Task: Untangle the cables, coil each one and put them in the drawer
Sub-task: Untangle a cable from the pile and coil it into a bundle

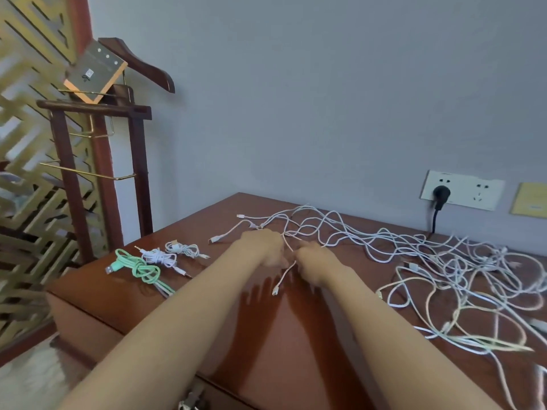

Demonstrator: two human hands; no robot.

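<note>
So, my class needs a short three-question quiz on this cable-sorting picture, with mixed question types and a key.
1. True or false: the green cable lies bundled on the table, apart from the white tangle.
2. What do the left hand and right hand pinch between them? A) a thin white cable B) the black plug C) a hanger
3. Fill in: counting the green one, ___ bundled cables lie at the table's left end.
Key: 1 true; 2 A; 3 three.
</note>
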